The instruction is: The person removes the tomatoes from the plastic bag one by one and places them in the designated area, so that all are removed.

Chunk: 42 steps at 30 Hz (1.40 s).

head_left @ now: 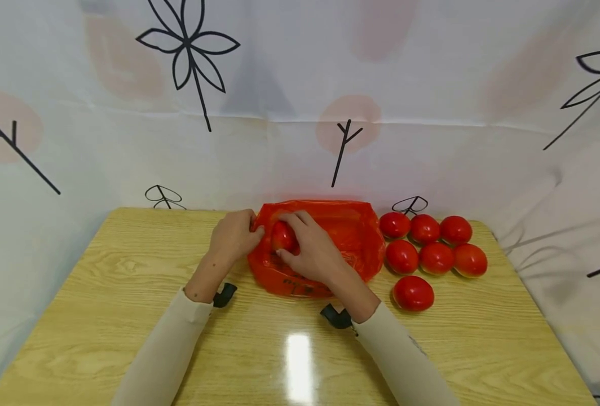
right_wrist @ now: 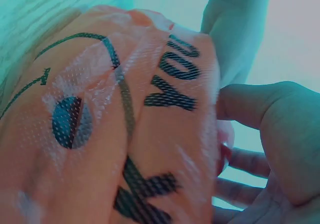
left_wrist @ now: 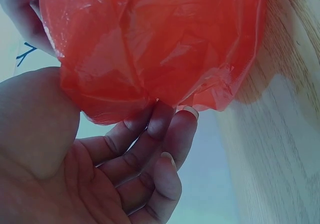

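A red plastic bag (head_left: 351, 225) lies open-mouthed on the table, its sides standing up as low walls. At its left rim my left hand (head_left: 235, 237) holds the thin plastic; in the left wrist view the fingers (left_wrist: 167, 129) curl at the edge of the bag (left_wrist: 160, 38). My right hand (head_left: 312, 245) reaches over the front rim and grips a shiny red, tomato-like fruit (head_left: 282, 237) inside the bag's left part. In the right wrist view the printed bag side (right_wrist: 165, 129) hides most of that fruit.
Right of the bag, several similar red fruits (head_left: 436, 258) stand in two rows, with a single one (head_left: 414, 293) nearer the front. A patterned white cloth (head_left: 290, 152) hangs behind the wooden table (head_left: 142, 270).
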Motion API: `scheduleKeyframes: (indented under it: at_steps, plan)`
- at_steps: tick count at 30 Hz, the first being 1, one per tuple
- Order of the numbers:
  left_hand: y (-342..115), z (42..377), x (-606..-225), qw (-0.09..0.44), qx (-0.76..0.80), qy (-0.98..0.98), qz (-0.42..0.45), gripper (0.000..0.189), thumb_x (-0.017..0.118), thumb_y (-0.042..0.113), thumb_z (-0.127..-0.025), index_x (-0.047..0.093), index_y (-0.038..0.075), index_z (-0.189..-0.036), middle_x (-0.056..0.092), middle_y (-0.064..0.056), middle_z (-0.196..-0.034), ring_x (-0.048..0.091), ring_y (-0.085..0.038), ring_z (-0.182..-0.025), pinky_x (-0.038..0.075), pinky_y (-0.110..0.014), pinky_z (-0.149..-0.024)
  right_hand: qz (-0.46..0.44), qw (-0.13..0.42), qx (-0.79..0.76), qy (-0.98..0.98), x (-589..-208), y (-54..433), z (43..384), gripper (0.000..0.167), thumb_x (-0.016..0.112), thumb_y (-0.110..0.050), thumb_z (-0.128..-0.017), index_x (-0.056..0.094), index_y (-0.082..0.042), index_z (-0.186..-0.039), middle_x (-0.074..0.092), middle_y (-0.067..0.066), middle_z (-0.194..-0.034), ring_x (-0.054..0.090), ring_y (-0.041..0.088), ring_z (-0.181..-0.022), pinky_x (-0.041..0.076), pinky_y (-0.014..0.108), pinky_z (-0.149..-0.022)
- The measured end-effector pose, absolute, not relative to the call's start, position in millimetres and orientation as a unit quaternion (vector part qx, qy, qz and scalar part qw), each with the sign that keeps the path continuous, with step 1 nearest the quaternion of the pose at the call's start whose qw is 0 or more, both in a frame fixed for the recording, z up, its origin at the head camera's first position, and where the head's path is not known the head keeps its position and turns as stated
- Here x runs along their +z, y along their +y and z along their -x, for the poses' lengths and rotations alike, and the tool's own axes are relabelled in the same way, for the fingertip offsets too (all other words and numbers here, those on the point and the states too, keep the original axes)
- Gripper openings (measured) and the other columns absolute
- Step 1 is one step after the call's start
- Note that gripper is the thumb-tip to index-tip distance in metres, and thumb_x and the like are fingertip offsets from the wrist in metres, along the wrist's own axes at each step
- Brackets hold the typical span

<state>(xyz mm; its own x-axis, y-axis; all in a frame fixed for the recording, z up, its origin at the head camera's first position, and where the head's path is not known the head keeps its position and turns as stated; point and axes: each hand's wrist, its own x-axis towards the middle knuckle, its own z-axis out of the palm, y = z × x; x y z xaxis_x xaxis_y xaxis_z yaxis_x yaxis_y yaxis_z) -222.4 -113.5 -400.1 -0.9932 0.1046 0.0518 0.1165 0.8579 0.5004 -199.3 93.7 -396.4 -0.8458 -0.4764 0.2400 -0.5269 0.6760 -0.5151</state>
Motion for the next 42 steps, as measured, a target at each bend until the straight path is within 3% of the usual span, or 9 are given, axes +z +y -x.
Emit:
scheduleKeyframes:
  at_steps: [42]
  plan:
    - [-115.3,224.2,-401.3,0.018,-0.257,-0.965,0.053,0.021,0.067,0.025,-0.1,0.061,0.008,-0.089,0.054,-0.005,-0.069,0.053,-0.022,-0.062,0.039,-0.03,-0.053,-0.295,0.128,0.348,-0.881,-395.7,138.9,159.0,0.069,0.086,-0.03,-0.087,0.055,-0.014,-0.147,0.054,0.003,-0.147,0.056,0.022,-0.132,0.056,0.044,-0.104]
